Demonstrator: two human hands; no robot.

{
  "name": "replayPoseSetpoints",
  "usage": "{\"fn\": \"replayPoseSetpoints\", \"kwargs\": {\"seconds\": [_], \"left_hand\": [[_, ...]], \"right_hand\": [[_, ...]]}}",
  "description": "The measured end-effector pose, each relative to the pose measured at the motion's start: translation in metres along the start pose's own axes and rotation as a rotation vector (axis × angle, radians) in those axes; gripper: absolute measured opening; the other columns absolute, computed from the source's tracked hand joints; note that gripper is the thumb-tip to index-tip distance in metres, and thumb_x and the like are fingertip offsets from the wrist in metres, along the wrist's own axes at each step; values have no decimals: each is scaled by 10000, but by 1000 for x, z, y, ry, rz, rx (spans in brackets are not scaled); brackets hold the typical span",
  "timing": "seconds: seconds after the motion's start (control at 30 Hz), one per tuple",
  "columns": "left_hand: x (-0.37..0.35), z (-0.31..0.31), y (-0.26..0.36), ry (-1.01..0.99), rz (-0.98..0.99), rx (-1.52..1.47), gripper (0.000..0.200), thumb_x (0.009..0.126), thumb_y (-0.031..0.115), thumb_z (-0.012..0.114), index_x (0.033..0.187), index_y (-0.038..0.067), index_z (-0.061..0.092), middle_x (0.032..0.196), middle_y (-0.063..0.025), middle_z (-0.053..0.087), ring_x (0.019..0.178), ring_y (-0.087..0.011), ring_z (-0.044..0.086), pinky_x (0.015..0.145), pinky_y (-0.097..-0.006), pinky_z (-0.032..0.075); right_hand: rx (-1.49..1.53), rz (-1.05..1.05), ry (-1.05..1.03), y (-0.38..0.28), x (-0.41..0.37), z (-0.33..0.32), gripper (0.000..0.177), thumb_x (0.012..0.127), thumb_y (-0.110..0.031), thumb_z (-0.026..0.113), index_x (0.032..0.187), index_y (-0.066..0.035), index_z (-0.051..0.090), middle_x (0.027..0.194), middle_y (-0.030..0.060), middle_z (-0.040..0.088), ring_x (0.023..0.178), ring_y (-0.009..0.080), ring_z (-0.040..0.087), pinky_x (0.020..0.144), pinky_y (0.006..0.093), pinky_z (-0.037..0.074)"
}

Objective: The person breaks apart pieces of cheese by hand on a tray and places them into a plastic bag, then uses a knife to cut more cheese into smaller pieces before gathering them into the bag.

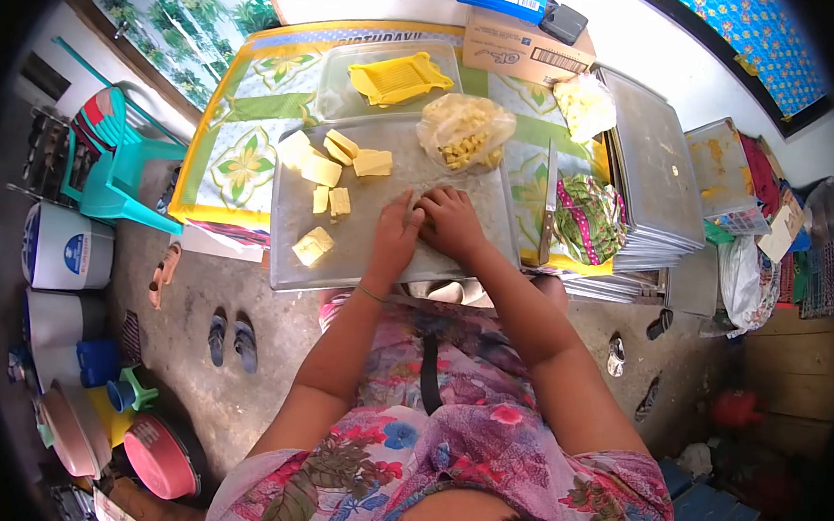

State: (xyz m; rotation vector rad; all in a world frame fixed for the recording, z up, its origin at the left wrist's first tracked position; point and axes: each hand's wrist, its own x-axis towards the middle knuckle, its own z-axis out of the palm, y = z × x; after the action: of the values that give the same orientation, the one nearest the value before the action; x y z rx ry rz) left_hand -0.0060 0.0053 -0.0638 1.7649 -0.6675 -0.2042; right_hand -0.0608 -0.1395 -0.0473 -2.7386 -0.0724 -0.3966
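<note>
My left hand [398, 231] and my right hand [450, 223] meet low over the middle of a grey metal tray [479, 250]. The fingers of both are curled in, and whatever lies between or under them is hidden. To the left of my hands sit several pale yellow dough-like blocks [322, 169], with smaller pieces [339, 201] below them and a separate lump [313, 247] near the tray's left edge. Beyond my hands, a clear plastic bag [467, 122] holds many small yellow pieces. At the back, a yellow ridged plastic board [400, 78] rests on a clear lid-like tray [332, 91].
Right of the tray lie a long knife [549, 206] and a bunched patterned cloth [589, 218]. A stack of metal trays [653, 169] stands at the table's right end. Behind are a cardboard box [518, 49] and another bag [585, 107]. A teal chair [124, 174] is at left.
</note>
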Motion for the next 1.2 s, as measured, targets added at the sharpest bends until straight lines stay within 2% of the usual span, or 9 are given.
{"fn": "replayPoseSetpoints", "kwargs": {"seconds": [0.07,0.23,0.47,0.67,0.8,0.87,0.97,1.1,1.2], "left_hand": [[-2,3,10,-79,-69,-266,451,935,258,497,1302,-2,460,1254,-171,521,1198,-266,462,1005,-351,349],[-1,-8,5,-11,-12,-296,461,965,309,433,1311,5,457,1299,-150,500,1228,-243,441,1031,-336,322],[11,16,9,-6,17,-141,502,989,370,363,1277,-26,476,1315,-164,489,1173,-240,476,1022,-333,330],[14,61,8,302,-206,-683,487,998,370,328,1207,-26,518,1164,-139,562,1083,-219,516,954,-333,395],[24,58,17,315,-250,-1055,454,998,358,324,1135,-15,543,1063,-102,582,1047,-189,527,921,-321,421],[29,55,15,259,-297,-1258,435,996,352,333,1101,-10,550,1029,-87,587,1013,-180,536,911,-318,427],[36,64,13,316,-371,-1321,414,982,345,390,1086,-21,552,1056,-114,589,1021,-216,549,960,-356,421],[62,72,45,282,-286,-1175,314,951,249,459,1057,-28,565,995,-107,598,932,-196,565,877,-331,457],[91,72,59,233,-271,-1159,221,915,162,494,996,-21,589,925,-87,606,859,-174,566,787,-299,467]], "right_hand": [[122,-32,-46,4,-3,-6,400,725,-270,691,1084,-120,597,1180,100,545,1114,308,489,951,423,375],[490,59,75,2,-27,-34,481,709,-229,738,1154,-144,576,1240,144,517,1161,340,463,998,412,356],[170,273,242,-3,-23,2,412,908,-310,501,1188,-8,527,1219,217,522,1164,381,452,1045,443,290],[575,323,405,-15,-8,10,354,901,-256,539,1155,-11,563,1155,208,565,1095,361,517,943,413,402],[961,411,573,-12,3,25,276,880,-175,607,1092,1,599,1063,136,629,955,267,611,826,331,481],[1341,570,688,-11,5,28,252,877,-150,622,1076,3,601,1017,97,636,912,213,618,798,289,487],[1683,659,870,-6,5,25,219,885,-125,614,1061,5,600,975,63,631,877,167,618,779,260,495],[1909,648,1050,1,15,5,193,906,-137,577,1050,-7,581,952,72,627,866,167,617,779,283,516],[1912,611,1024,14,33,-14,230,911,-126,542,1092,16,557,991,95,616,902,189,609,826,305,501]]}}
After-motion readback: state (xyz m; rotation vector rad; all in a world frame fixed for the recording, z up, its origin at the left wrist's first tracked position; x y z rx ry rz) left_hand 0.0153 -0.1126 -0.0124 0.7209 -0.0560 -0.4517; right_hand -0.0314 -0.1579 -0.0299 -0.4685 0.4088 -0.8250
